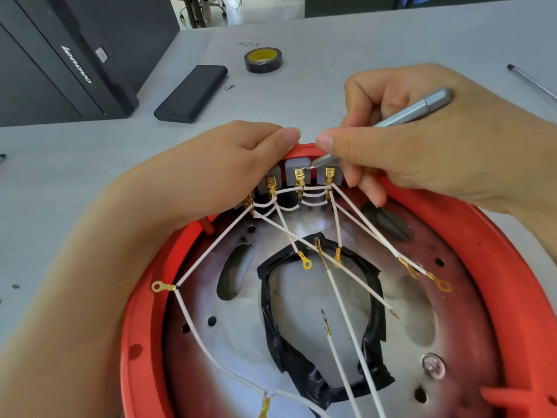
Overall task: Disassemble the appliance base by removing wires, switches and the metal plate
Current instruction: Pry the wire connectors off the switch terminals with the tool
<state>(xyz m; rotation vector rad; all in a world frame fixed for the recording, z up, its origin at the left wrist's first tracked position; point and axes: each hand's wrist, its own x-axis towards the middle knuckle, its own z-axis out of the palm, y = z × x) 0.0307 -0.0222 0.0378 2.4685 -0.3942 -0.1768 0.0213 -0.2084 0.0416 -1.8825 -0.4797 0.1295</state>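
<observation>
Red plastic forms the round appliance base [512, 297], which lies open side up on the grey table [90, 164] and fills the lower part of the view. Inside it sits the metal plate [401, 312], silvery with a dark reddish tinge toward its edge, pierced by small holes and a large middle opening rimmed with black tape [271, 327]. At the far rim stands a row of grey switches [297, 168], each with a brass terminal [299, 177] on its face. White wires [346, 321] fan out from these terminals across the plate, many ending in loose brass ring lugs; short white loops link neighbouring switches.

The left hand [229, 167] rests over the far-left rim, its grip curled onto the red edge just beside the switches, thumb tip on top of the rim. The right hand [422, 146] holds a slim silver screwdriver [422, 108] in a pen-like grip, thumb and fingers pinched around the shaft. Its tip touches the top of the middle switch terminal, while the lower fingers hang down beside the rightmost switch.

Farther back on the table lie a roll of black tape with a yellow core [264, 59], a flat dark case [193, 93] and a small bit [229, 86] just beside it. A black Lenovo computer tower [60, 61] stands at the left, and a silver pen-like rod [533, 82] lies at the right edge.
</observation>
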